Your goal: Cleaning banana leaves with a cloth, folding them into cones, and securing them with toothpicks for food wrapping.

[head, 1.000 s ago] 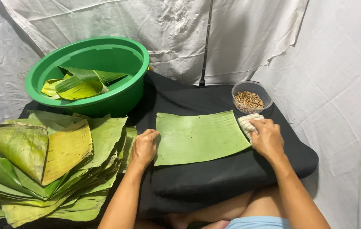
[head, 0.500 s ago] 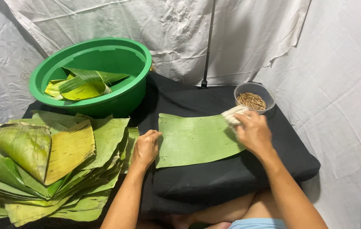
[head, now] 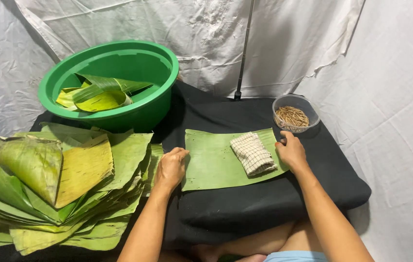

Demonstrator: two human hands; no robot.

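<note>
A green rectangular banana leaf piece [head: 214, 162] lies flat on the black cloth surface [head: 264, 204]. My left hand [head: 170, 167] rests on its left edge with fingers curled, pressing it down. A folded checked white cloth [head: 252, 154] lies on the leaf's right part. My right hand [head: 291, 151] sits at the leaf's right edge, just beside the cloth and apart from it, fingers loosely spread and holding nothing.
A green plastic basin [head: 114, 82] with folded leaves stands at the back left. A big stack of banana leaves [head: 56, 184] lies to the left. A small clear bowl [head: 294, 114] of thin sticks sits at the back right. White sheets hang behind.
My right hand carried the checked cloth from the leaf's right edge onto the leaf, let it go and moved back to the right edge. My left hand stayed put.
</note>
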